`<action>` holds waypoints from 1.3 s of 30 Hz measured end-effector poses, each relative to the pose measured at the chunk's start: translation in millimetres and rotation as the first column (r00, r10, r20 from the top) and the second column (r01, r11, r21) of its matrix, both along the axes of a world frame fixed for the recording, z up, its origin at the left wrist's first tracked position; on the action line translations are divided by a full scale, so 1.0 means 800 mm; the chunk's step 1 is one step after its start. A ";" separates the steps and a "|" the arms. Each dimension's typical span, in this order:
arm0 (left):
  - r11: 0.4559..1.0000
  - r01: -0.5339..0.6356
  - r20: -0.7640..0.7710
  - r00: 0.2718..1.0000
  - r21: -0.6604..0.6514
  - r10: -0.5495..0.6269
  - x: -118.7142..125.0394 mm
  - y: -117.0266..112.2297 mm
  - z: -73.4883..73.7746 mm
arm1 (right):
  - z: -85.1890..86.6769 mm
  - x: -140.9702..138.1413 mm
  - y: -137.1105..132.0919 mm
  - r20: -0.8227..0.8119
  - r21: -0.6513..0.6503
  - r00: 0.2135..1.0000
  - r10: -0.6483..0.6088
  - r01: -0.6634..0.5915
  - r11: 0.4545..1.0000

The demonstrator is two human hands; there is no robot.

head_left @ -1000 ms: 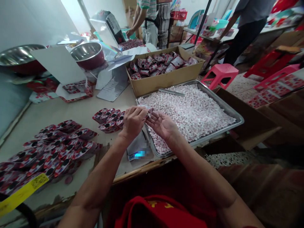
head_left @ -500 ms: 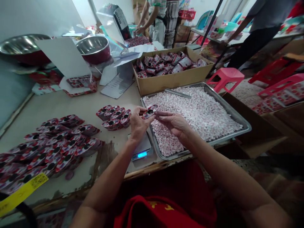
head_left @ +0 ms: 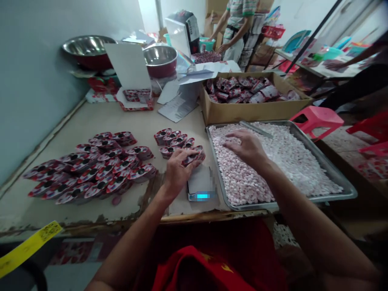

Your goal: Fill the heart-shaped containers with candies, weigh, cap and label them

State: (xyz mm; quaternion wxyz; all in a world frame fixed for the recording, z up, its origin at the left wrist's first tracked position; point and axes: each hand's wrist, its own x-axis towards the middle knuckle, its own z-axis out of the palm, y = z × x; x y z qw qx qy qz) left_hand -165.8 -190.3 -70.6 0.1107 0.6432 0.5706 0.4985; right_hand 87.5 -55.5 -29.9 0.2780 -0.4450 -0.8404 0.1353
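Note:
My left hand [head_left: 178, 171] is closed around a small red-and-white printed container [head_left: 197, 157], just above the back end of a small digital scale [head_left: 198, 184]. The scale's blue display is lit. My right hand [head_left: 248, 149] hovers over a metal tray [head_left: 348, 192] of small pale pink tablets [head_left: 245, 182], its fingers curved and apart with nothing visible in them. A small group of matching containers [head_left: 178, 140] stands beside my left hand. Farther left, many more containers [head_left: 103, 169] stand upright in rows, a dark round opening on top of each.
A cardboard box [head_left: 254, 110] of containers stands behind the tray, where a metal strip [head_left: 256, 129] lies on the tablets. Steel bowls [head_left: 160, 60], an open white carton [head_left: 129, 64] and loose sheets [head_left: 177, 107] occupy the back. Pink stool [head_left: 319, 121] at right; other people work beyond.
My hands have parted: the left has lowered the container toward the scale, and the right has moved off it to above the tablets. The whole view has swung left.

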 end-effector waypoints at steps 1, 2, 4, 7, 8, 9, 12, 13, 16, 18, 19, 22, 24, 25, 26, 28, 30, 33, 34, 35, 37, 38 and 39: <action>1.000 -0.015 -0.026 1.000 -0.016 0.015 -0.013 -0.015 0.001 | -0.007 -0.026 -0.001 -0.013 -0.039 0.995 0.101 -0.101 0.994; 0.999 -0.035 -0.052 0.998 -0.038 0.033 -0.026 -0.031 0.003 | -0.014 -0.052 -0.004 -0.028 -0.056 0.983 0.183 -0.184 0.981; 0.994 -0.071 -0.109 0.992 -0.086 0.062 -0.054 -0.066 0.007 | -0.028 -0.098 -0.010 -0.041 -0.015 0.961 0.275 -0.276 0.961; 0.987 -0.104 -0.213 0.974 -0.124 0.077 -0.093 -0.118 0.008 | -0.042 -0.146 -0.021 0.013 0.074 0.948 0.318 -0.318 0.945; 0.985 -0.120 -0.250 0.964 -0.125 0.086 -0.104 -0.133 0.006 | -0.044 -0.158 -0.025 0.053 0.083 0.941 0.334 -0.338 0.938; 0.982 -0.143 -0.285 0.953 -0.120 0.104 -0.114 -0.146 0.002 | -0.046 -0.170 -0.028 0.099 0.091 0.933 0.346 -0.354 0.931; 0.960 -0.265 -0.365 0.906 -0.094 0.214 -0.137 -0.176 -0.018 | -0.051 -0.207 -0.037 0.261 0.126 0.898 0.355 -0.397 0.909; 0.950 -0.301 -0.382 0.890 -0.086 0.248 -0.143 -0.184 -0.025 | -0.052 -0.220 -0.038 0.314 0.138 0.885 0.345 -0.402 0.905; 0.935 -0.350 -0.402 0.865 -0.052 0.302 -0.158 -0.199 -0.044 | -0.052 -0.250 -0.040 0.434 0.121 0.837 0.334 -0.421 0.899; 0.924 -0.383 -0.427 0.834 0.008 0.349 -0.166 -0.206 -0.050 | -0.042 -0.250 -0.043 0.456 0.099 0.819 0.348 -0.436 0.895; 0.914 -0.403 -0.452 0.808 0.044 0.378 -0.170 -0.208 -0.052 | -0.034 -0.242 -0.047 0.453 0.086 0.815 0.362 -0.444 0.892; 0.912 -0.397 -0.539 0.748 0.104 0.387 -0.176 -0.212 -0.055 | -0.007 -0.192 -0.070 0.452 0.027 0.812 0.369 -0.426 0.905; 0.920 -0.378 -0.560 0.743 0.102 0.367 -0.176 -0.211 -0.057 | 0.002 -0.150 -0.090 0.489 -0.024 0.795 0.359 -0.399 0.917; 0.917 -0.385 -0.562 0.739 0.103 0.373 -0.175 -0.210 -0.058 | 0.001 -0.132 -0.100 0.504 -0.032 0.789 0.353 -0.391 0.920; 0.908 -0.405 -0.564 0.727 0.109 0.392 -0.174 -0.209 -0.058 | -0.003 -0.115 -0.109 0.512 -0.033 0.786 0.345 -0.384 0.923; 0.881 -0.455 -0.578 0.686 0.134 0.442 -0.170 -0.208 -0.055 | -0.013 -0.092 -0.124 0.501 -0.004 0.807 0.313 -0.360 0.933; 0.869 -0.473 -0.592 0.661 0.149 0.461 -0.163 -0.210 -0.048 | -0.019 -0.075 -0.132 0.445 0.034 0.855 0.267 -0.314 0.949; 0.886 -0.435 -0.586 0.680 0.163 0.442 -0.144 -0.214 -0.030 | -0.013 -0.042 -0.124 0.362 0.038 0.915 0.177 -0.204 0.978; 0.900 -0.401 -0.584 0.695 0.168 0.419 -0.136 -0.213 -0.025 | -0.010 -0.027 -0.117 0.373 0.038 0.918 0.135 -0.160 0.986; 0.917 -0.359 -0.584 0.711 0.176 0.391 -0.126 -0.210 -0.021 | -0.007 -0.010 -0.109 0.408 0.041 0.908 0.091 -0.118 0.992; 0.948 -0.259 -0.596 0.738 0.186 0.318 -0.104 -0.199 -0.016 | -0.007 0.022 -0.093 0.518 0.051 0.855 0.029 -0.065 0.997; 0.960 -0.208 -0.602 0.748 0.188 0.280 -0.092 -0.191 -0.015 | -0.009 0.035 -0.086 0.570 0.051 0.821 0.018 -0.057 0.997; 0.969 -0.165 -0.605 0.758 0.184 0.244 -0.080 -0.182 -0.015 | -0.013 0.045 -0.080 0.612 0.044 0.790 0.021 -0.060 0.997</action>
